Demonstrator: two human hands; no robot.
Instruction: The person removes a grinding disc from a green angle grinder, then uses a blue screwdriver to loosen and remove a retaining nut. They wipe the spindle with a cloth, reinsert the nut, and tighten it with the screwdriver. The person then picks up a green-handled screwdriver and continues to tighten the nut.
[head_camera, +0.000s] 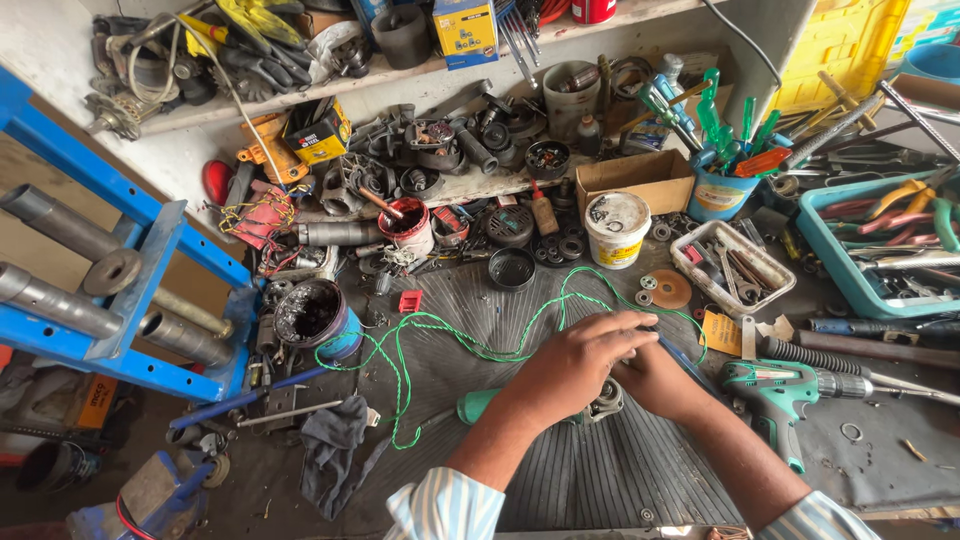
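My left hand (580, 362) lies over my right hand (660, 378) at the middle of a ribbed black mat (600, 470). Together they close around a small grey metal part (606, 400), mostly hidden under the fingers. A blue-handled tool (685, 360) pokes out past my right hand. A twisted green wire (440, 340) loops across the mat from the left and runs up to the hands. A teal screwdriver handle (478, 404) lies just left of my left forearm.
A teal power drill (790, 385) lies right of my right arm. A blue press frame (130, 280) stands at left. A grease tub (312, 315), white tub (616, 228), cardboard box (640, 180), parts tray (735, 268) and teal tool bin (880, 250) crowd the bench.
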